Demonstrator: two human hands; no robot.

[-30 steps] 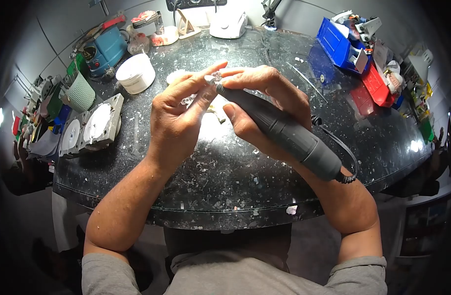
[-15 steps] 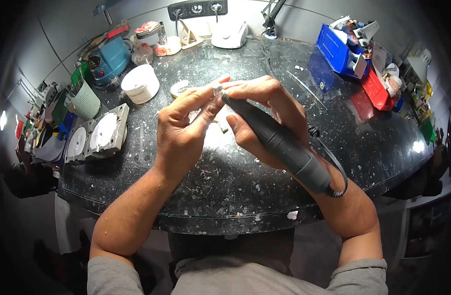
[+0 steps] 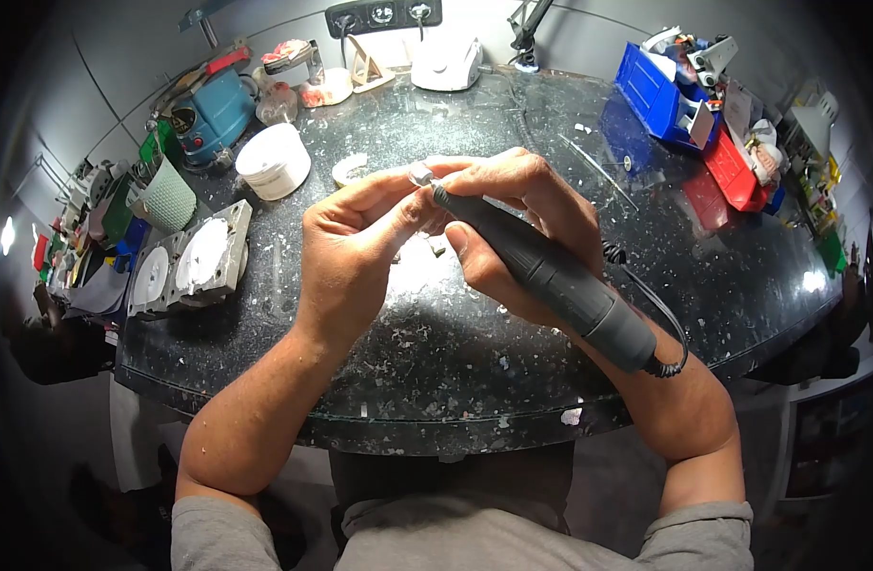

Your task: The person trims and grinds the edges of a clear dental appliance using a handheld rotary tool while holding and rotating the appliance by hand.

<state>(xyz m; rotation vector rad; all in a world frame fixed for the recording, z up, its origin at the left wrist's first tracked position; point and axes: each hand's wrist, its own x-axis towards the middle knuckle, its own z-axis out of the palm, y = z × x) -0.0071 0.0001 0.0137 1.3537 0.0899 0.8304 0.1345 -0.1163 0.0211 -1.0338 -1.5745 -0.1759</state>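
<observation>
My right hand is wrapped round a dark handheld rotary tool, its narrow tip pointing up and left and its coiled cable trailing at the back end. My left hand pinches a small clear piece between thumb and fingers, right at the tool's tip. Fingers hide much of this piece, and whether the tip touches it cannot be made out. Below the fingertips, a small pale object lies on the dark table. A pale ring-shaped item sits just behind my left hand.
A white tub, a two-part mould, a mesh cup and a blue machine stand left. At the back is a white device. Blue and red bins and a thin rod are right.
The view has shifted, so the table sits slightly lower in it. My left fingers have closed in more around the clear piece, and the tool's angle has changed slightly.
</observation>
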